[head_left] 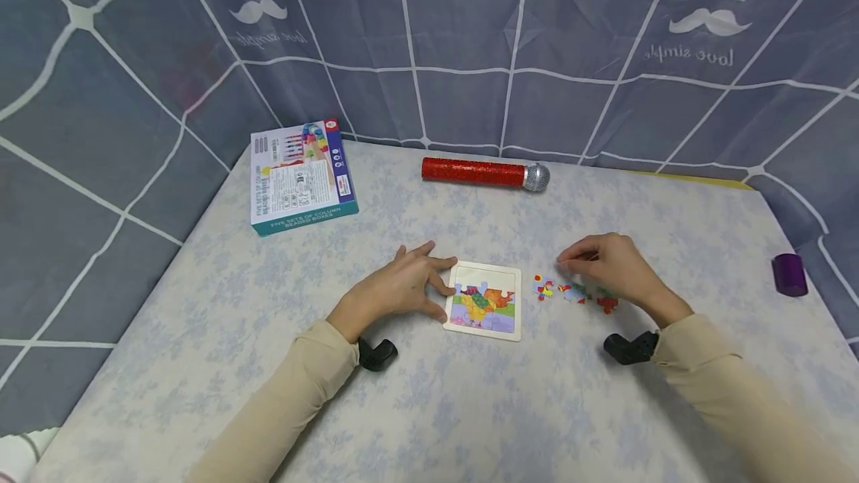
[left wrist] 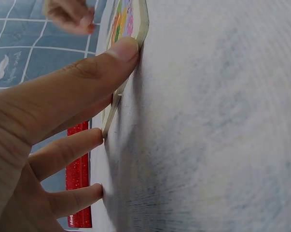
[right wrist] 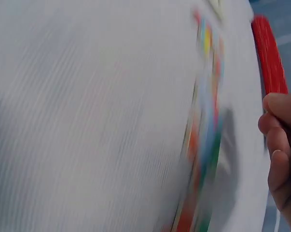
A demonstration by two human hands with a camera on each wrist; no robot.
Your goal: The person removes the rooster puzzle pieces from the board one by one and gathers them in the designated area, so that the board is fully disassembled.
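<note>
A small square jigsaw puzzle tray (head_left: pixel 485 268) with a pale frame lies on the table, partly filled with colourful pieces. My left hand (head_left: pixel 404 283) holds its left side, fingers spread; the thumb is at the near corner and another fingertip at the far corner. In the left wrist view the thumb (left wrist: pixel 121 50) presses on the tray's edge. Right of the tray, loose jigsaw pieces (head_left: pixel 543 288) lie in a row. My right hand (head_left: pixel 614 263) hovers over their far side, fingers curled and thumb close to the index fingertip. Nothing shows between these fingertips.
Behind the tray lies a red glittery microphone (head_left: pixel 473 171) with a silver head. A beaded-box set carton (head_left: pixel 302 177) rests at the back left. A purple cylinder (head_left: pixel 790 275) sits at the right edge. A grey checked curtain (head_left: pixel 463 36) hangs behind the table.
</note>
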